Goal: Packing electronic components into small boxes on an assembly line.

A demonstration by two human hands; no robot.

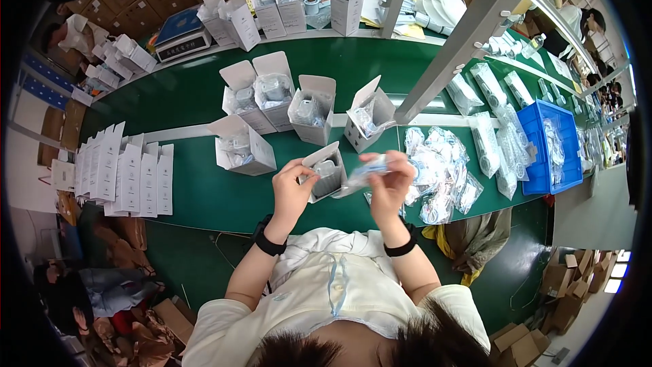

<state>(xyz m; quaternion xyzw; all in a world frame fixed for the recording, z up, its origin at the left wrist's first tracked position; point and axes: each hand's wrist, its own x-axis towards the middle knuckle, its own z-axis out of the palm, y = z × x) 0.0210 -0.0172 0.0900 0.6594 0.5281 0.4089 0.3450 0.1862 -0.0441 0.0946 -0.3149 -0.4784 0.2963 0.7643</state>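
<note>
My left hand (293, 191) grips the left side of a small open white box (316, 194), thumb and fingers closed on its wall. A grey-white item in clear wrap sits inside that box, its lid flap raised. To the right, my right hand (390, 187) pinches a clear plastic bag (360, 178), blurred by motion; its pale contents cannot be made out. The bag's lower end is beside the box's right edge. Right of this hand lies a pile of clear bags with white coiled cables (438, 173). Beyond the box stand several open white boxes (314, 112) holding wrapped items.
Folded white cartons (129, 177) stand in rows at the left of the green table (204, 204). A blue crate (547, 146) and bubble-wrap pouches (483, 143) lie at the right. A grey metal post (462, 41) rises beyond the cable pile. Other people are at the far edges.
</note>
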